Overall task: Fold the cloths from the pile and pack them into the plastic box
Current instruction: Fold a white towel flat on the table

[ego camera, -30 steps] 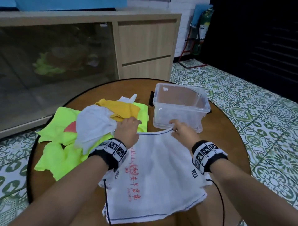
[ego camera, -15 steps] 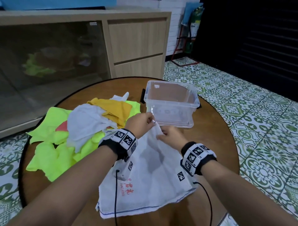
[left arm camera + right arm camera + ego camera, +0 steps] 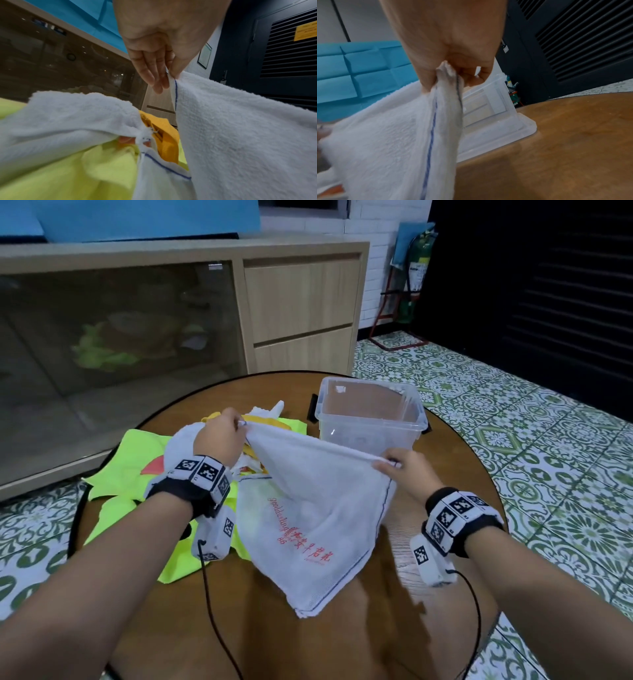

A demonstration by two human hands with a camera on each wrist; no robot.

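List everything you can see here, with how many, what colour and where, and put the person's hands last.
white towel: one, white with blue edge stitching and red print, held up over the table
cloth pile: several, neon yellow, orange-yellow and white, on the table's left side
plastic box: one, clear, empty, far side of the table
table: one, round, brown wood
cabinet: one, light wood with glass front, behind the table
fire extinguisher: one, green, by the white brick wall
floor tiles: many, green and white patterned
left hand: pinches the towel's left top corner
right hand: pinches the towel's right top corner
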